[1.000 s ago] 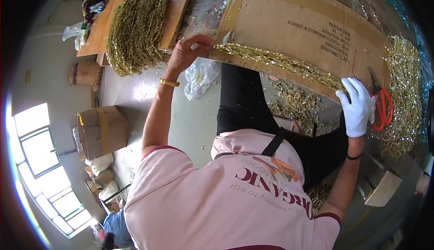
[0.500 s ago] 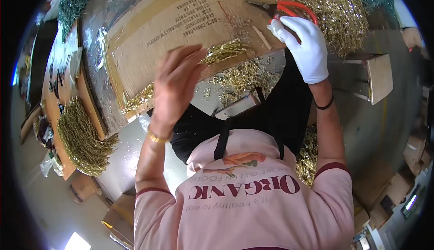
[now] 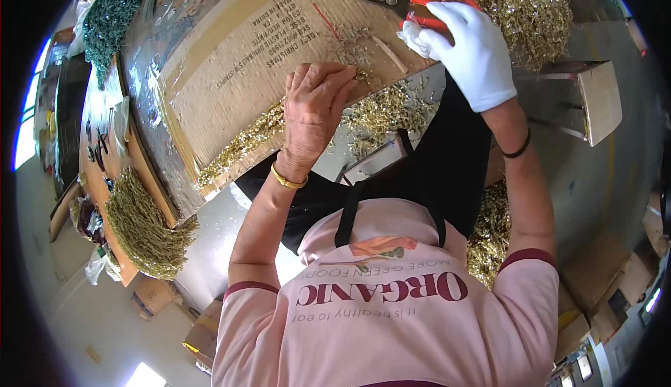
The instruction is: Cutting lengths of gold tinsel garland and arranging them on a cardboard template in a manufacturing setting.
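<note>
- My left hand [image 3: 316, 111] is bare, with a gold bangle [image 3: 289, 179] at the wrist, and its fingers are curled tight, pinching the end of a gold tinsel strand [image 3: 244, 141] against the edge of the cardboard sheet [image 3: 265, 51].
- The strand runs from under my fingertips along the near edge of the cardboard, off toward the outer side of my left wrist.
- My right hand [image 3: 470, 51] wears a white glove and is closed around the red handles of a pair of pliers [image 3: 409, 1]; the dark nose points across the cardboard toward my left hand, well apart from it. I cannot tell whether the pliers' nose is open or shut.
- A dark band [image 3: 518, 151] sits on my right wrist.
- Loose gold tinsel scraps [image 3: 388, 111] lie between my two hands, just below the cardboard's edge, over my black apron [image 3: 447, 177].
- Beyond my right hand a big heap of gold tinsel [image 3: 521, 6] rests on the work surface, touching the glove's far side.
- Outward from my left elbow, another gold tinsel bundle [image 3: 143, 223] hangs over the end of a wooden board [image 3: 105, 198].
- Farther out past my left hand, a pile of green tinsel [image 3: 115, 9] lies at the table's far corner.
- Outside my right forearm stands a small wooden stool [image 3: 597, 100].
</note>
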`<action>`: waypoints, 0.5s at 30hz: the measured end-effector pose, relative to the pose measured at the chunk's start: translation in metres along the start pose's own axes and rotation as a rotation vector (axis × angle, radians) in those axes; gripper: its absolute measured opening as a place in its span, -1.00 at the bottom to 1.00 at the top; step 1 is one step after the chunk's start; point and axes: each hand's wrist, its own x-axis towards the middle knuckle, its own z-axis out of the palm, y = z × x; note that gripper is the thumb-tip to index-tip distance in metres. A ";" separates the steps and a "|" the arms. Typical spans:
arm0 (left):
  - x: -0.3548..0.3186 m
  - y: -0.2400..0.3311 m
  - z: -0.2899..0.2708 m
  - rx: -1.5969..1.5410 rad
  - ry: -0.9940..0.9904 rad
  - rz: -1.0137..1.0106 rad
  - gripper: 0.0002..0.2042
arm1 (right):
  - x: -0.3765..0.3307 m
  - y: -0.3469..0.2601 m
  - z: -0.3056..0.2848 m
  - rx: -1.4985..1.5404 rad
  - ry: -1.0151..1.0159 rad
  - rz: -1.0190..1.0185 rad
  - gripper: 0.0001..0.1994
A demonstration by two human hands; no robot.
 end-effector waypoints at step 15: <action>0.001 0.003 0.000 -0.061 0.005 -0.045 -0.81 | 0.042 0.023 -0.007 -0.184 -0.567 0.132 -0.61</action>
